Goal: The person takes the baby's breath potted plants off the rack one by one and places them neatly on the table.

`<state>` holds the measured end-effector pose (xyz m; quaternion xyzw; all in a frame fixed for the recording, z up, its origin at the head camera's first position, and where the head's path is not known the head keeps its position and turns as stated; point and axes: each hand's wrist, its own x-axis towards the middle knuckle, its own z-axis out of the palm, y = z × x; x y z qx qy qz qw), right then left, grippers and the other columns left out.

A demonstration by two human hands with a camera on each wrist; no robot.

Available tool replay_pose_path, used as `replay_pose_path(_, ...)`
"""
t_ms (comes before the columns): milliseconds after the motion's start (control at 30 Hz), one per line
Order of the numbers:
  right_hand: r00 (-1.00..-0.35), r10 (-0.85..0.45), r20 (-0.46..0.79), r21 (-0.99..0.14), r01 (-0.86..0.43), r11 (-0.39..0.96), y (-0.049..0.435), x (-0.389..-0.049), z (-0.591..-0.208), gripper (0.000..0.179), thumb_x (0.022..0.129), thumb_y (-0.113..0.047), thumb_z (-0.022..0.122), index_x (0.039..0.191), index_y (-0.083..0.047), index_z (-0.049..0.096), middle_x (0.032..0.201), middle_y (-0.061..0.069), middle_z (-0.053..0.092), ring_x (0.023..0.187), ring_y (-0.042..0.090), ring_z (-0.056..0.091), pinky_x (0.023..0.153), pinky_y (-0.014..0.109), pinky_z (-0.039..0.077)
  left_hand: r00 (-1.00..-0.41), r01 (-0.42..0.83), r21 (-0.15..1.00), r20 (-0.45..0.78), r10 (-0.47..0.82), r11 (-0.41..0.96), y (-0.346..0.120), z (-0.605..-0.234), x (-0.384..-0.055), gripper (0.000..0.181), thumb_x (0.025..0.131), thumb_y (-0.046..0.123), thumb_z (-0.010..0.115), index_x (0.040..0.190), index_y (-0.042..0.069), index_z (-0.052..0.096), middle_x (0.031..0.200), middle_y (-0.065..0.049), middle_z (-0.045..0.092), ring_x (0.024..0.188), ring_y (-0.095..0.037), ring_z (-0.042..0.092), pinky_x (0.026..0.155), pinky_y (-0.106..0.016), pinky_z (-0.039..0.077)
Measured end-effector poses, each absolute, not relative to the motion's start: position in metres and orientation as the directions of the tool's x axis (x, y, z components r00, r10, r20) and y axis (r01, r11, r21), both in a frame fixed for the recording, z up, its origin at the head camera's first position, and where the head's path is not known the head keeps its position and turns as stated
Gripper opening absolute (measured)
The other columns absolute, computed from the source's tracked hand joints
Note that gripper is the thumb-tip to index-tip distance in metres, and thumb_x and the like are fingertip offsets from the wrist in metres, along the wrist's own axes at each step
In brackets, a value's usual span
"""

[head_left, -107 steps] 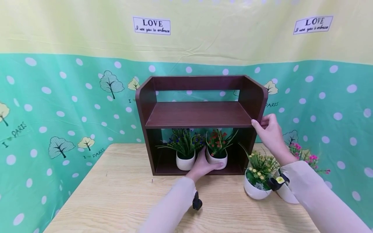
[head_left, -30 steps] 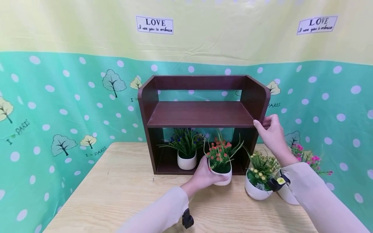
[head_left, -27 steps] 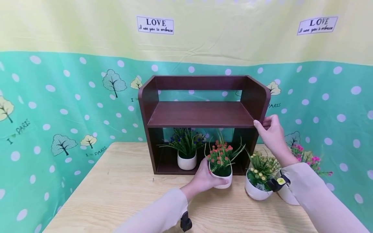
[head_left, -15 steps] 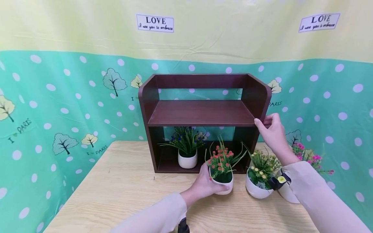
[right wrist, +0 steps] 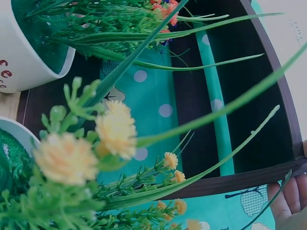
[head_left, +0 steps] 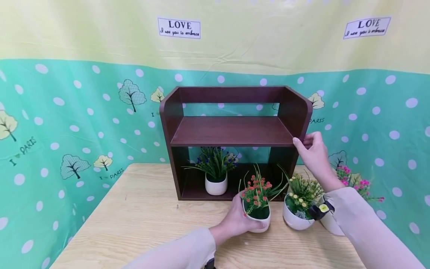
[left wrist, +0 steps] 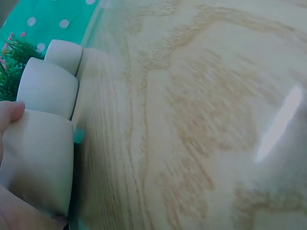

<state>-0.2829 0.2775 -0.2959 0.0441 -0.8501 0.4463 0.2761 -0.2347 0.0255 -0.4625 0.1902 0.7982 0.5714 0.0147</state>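
Note:
My left hand (head_left: 236, 220) holds a potted artificial plant (head_left: 258, 192) with orange-red flowers and a white pot, in front of the two-tier dark brown shelf (head_left: 231, 130). In the left wrist view its white pot (left wrist: 43, 153) stands nearest, with thumb and fingers about it. My right hand (head_left: 315, 157) grips the shelf's right side panel, thumb at the front edge and fingers curled behind. In the right wrist view the right hand's fingers (right wrist: 291, 196) show at the panel. Red lettering marks a white pot (right wrist: 33, 57) there.
A blue-flowered plant (head_left: 216, 186) sits in the shelf's lower compartment, left of centre. Right of the held pot stand a yellow-flowered plant (head_left: 297, 220) and a pink-flowered plant (head_left: 359, 185), partly behind the right forearm. A polka-dot curtain (head_left: 84, 119) hangs behind the wooden table (head_left: 134, 216).
My left hand has brought the orange-red flowered plant out of the lower compartment, toward me and slightly right, onto the table area in front. My right hand has kept its grip on the shelf.

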Motion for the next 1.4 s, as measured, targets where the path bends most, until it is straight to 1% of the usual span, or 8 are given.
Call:
replay_pose_path(200,-0.843,0.168,0.511,-0.733,-0.326,0.597,0.278,-0.283,-0.296,0.053,0.101,-0.043,0.054,0.124,0.003,0.04,0.108,0.017,0.053,0.093,0.023,0.052,0.074,0.026,0.044,-0.927,0.303,0.891,0.192,0.323,0.338,0.024,-0.464,-0.235,0.121,0.062,0.032,0.096,0.153,0.003,0.023,0.142,-0.01,0.037,0.128,-0.027,0.045,0.109,-0.044,0.037)
replay_pose_path(400,-0.842,0.172,0.512,-0.735,-0.325,0.595,0.278,-0.283,-0.296,0.053,0.101,-0.043,0.054,0.124,0.003,0.04,0.108,0.017,0.053,0.092,0.022,0.051,0.074,0.026,0.044,-0.925,0.317,0.862,0.188,0.331,0.395,0.025,-0.465,-0.235,0.125,0.062,0.039,0.096,0.155,0.003,0.021,0.142,-0.01,0.036,0.127,-0.025,0.042,0.107,-0.044,0.04)
replay_pose_path(667,-0.85,0.17,0.498,-0.745,-0.318,0.587,0.276,-0.284,-0.298,0.053,0.101,-0.043,0.055,0.125,0.002,0.04,0.109,0.016,0.053,0.092,0.022,0.052,0.073,0.025,0.045,-0.925,0.317,0.859,0.186,0.332,0.402,0.026,-0.468,-0.234,0.13,0.06,0.042,0.097,0.157,0.003,0.019,0.146,-0.01,0.035,0.13,-0.024,0.039,0.107,-0.045,0.039)
replay_pose_path(833,-0.849,0.182,0.496,-0.748,-0.311,0.587,0.276,-0.284,-0.297,0.053,0.101,-0.044,0.054,0.124,0.002,0.04,0.109,0.016,0.054,0.093,0.022,0.052,0.074,0.026,0.044,-0.928,0.296,0.872,0.166,0.333,0.39,0.025,-0.468,-0.234,0.132,0.06,0.045,0.096,0.158,0.005,0.017,0.148,-0.009,0.034,0.131,-0.024,0.04,0.108,-0.046,0.038)
replay_pose_path(1000,-0.854,0.176,0.49,-0.753,-0.313,0.578,0.277,-0.283,-0.299,0.053,0.101,-0.043,0.055,0.125,0.002,0.04,0.11,0.016,0.053,0.093,0.022,0.052,0.073,0.026,0.045,-0.927,0.279,0.881,0.144,0.345,0.382,0.018,-0.462,-0.234,0.128,0.063,0.048,0.094,0.159,0.011,0.018,0.149,-0.008,0.034,0.134,-0.027,0.041,0.109,-0.047,0.037)
replay_pose_path(1133,-0.859,0.172,0.483,-0.758,-0.311,0.573,0.278,-0.282,-0.3,0.054,0.101,-0.043,0.055,0.126,0.003,0.039,0.11,0.016,0.052,0.093,0.022,0.051,0.073,0.026,0.045,-0.919,0.283,0.885,0.139,0.37,0.37,0.009,-0.458,-0.235,0.122,0.067,0.045,0.092,0.159,0.013,0.019,0.152,-0.01,0.031,0.139,-0.032,0.036,0.11,-0.051,0.036)
replay_pose_path(1233,-0.858,0.173,0.483,-0.759,-0.312,0.572,0.278,-0.283,-0.3,0.053,0.101,-0.042,0.055,0.126,0.002,0.039,0.11,0.016,0.053,0.093,0.022,0.051,0.073,0.025,0.045,-0.911,0.279,0.902,0.14,0.388,0.33,0.002,-0.455,-0.236,0.118,0.07,0.041,0.092,0.159,0.014,0.019,0.154,-0.012,0.029,0.142,-0.035,0.033,0.111,-0.054,0.033)
replay_pose_path(1400,-0.851,0.179,0.495,-0.753,-0.317,0.577,0.278,-0.283,-0.299,0.053,0.101,-0.042,0.055,0.125,0.003,0.04,0.109,0.016,0.053,0.092,0.021,0.051,0.072,0.025,0.045,-0.909,0.282,0.911,0.154,0.386,0.302,-0.011,-0.454,-0.24,0.112,0.072,0.038,0.091,0.158,0.018,0.023,0.155,-0.012,0.029,0.141,-0.035,0.035,0.109,-0.053,0.037)
